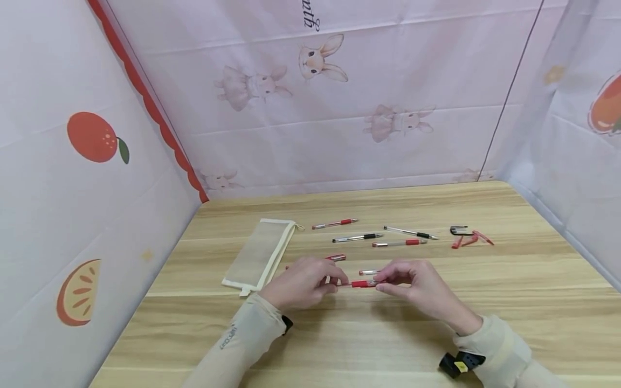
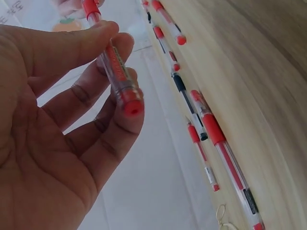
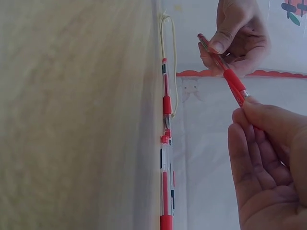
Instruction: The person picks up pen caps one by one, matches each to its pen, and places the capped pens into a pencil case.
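A red gel pen (image 1: pixel 363 284) is held level above the table between both hands. My left hand (image 1: pixel 303 280) pinches its clear barrel near the red-plugged end (image 2: pixel 133 107), thumb against the fingers. At the other end, my right hand (image 1: pixel 417 285) pinches the pen by its front, just past the red grip (image 3: pixel 232 80). A red clip-like strip lies along that grip in the right wrist view; the fingers hide the tip, so whether a cap is on it is unclear. Another red pen (image 2: pixel 225 148) lies on the table close to my left hand.
A cream mesh zip pouch (image 1: pixel 254 253) lies at the left. Further back are a red pen (image 1: pixel 335 223), two black pens (image 1: pixel 356 237) and another red pen (image 1: pixel 400 243). Several loose red and black caps (image 1: pixel 466 240) sit at the right. Printed cloth walls (image 1: pixel 310 151) surround the table.
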`<state>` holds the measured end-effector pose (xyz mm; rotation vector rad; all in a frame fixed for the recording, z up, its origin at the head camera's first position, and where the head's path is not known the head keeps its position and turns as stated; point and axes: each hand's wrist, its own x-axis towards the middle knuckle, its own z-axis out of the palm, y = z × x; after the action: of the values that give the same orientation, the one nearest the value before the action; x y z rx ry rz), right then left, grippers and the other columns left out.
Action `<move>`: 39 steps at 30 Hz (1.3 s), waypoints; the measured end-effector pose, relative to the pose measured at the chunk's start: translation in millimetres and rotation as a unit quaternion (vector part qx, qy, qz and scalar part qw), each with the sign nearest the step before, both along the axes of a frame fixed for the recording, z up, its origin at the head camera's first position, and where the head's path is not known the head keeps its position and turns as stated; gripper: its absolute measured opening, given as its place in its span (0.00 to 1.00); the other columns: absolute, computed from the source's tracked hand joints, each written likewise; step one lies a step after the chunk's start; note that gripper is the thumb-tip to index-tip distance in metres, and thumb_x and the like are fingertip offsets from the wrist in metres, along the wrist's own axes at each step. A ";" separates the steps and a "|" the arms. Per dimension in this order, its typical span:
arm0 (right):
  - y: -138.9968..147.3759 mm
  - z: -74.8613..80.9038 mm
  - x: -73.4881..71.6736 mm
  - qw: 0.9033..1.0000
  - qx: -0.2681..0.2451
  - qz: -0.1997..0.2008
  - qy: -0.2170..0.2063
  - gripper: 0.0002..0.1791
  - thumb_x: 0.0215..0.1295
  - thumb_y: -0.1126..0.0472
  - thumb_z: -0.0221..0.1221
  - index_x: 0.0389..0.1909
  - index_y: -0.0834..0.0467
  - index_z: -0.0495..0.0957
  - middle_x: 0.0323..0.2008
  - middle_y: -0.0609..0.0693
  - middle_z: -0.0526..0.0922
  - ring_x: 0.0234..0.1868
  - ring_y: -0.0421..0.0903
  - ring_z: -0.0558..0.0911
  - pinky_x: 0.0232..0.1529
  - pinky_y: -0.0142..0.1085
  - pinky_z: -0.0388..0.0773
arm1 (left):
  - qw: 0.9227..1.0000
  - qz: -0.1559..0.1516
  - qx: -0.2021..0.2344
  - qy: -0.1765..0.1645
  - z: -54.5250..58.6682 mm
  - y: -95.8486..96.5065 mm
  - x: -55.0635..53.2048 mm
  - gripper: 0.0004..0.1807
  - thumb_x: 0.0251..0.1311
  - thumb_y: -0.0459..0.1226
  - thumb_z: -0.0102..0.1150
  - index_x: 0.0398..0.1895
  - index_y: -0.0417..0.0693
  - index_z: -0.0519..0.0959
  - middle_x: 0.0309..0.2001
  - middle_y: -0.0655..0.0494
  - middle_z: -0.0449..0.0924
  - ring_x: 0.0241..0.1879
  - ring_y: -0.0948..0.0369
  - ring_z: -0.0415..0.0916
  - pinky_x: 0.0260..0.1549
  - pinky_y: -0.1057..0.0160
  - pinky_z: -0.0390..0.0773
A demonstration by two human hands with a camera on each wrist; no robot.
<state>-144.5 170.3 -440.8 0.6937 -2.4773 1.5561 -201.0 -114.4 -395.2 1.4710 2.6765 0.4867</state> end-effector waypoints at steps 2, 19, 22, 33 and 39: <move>0.5 -0.3 0.0 1.000 0.002 0.001 -0.008 0.07 0.64 0.64 0.74 0.41 0.50 0.91 0.41 0.46 0.93 0.38 0.37 0.88 0.42 0.31 0.88 | 1.000 -0.001 -0.003 0.001 -1.1 0.4 -0.5 0.09 0.70 0.34 0.68 0.48 0.56 0.92 0.46 0.65 0.90 0.39 0.70 0.80 0.43 0.67 0.78; 5.7 -1.0 -3.5 0.999 0.031 -0.020 -0.037 0.09 0.68 0.60 0.72 0.47 0.54 0.89 0.43 0.47 0.92 0.42 0.35 0.87 0.47 0.31 0.87 | 0.998 0.027 -0.029 -0.046 -2.3 -8.4 -10.3 0.10 0.70 0.32 0.68 0.48 0.56 0.90 0.44 0.65 0.89 0.39 0.65 0.79 0.43 0.66 0.77; 7.4 -0.7 -3.2 0.999 0.028 -0.030 -0.033 0.09 0.69 0.60 0.72 0.47 0.56 0.88 0.44 0.50 0.92 0.42 0.35 0.87 0.47 0.31 0.86 | 0.998 0.033 -0.027 -0.043 -2.1 -11.3 -12.3 0.10 0.69 0.32 0.69 0.48 0.54 0.90 0.43 0.62 0.89 0.39 0.64 0.79 0.43 0.65 0.78; 12.5 0.2 -3.9 0.999 0.026 -0.036 -0.025 0.09 0.70 0.61 0.71 0.48 0.58 0.88 0.43 0.50 0.91 0.41 0.36 0.86 0.45 0.31 0.86 | 0.996 0.074 -0.016 -0.055 -0.6 -25.4 -22.8 0.10 0.69 0.30 0.67 0.49 0.50 0.90 0.38 0.63 0.86 0.38 0.65 0.79 0.43 0.63 0.81; 15.1 1.8 -4.3 0.998 0.033 -0.042 -0.030 0.08 0.71 0.60 0.70 0.48 0.55 0.88 0.43 0.49 0.91 0.41 0.36 0.86 0.44 0.31 0.85 | 0.995 0.081 -0.012 -0.054 -1.3 -30.4 -28.6 0.09 0.69 0.30 0.68 0.48 0.50 0.90 0.40 0.60 0.88 0.39 0.65 0.79 0.45 0.62 0.82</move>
<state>-148.8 185.3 -439.0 0.5512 -2.5763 1.4933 -229.6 -144.8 -396.5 1.1910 2.7187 0.5247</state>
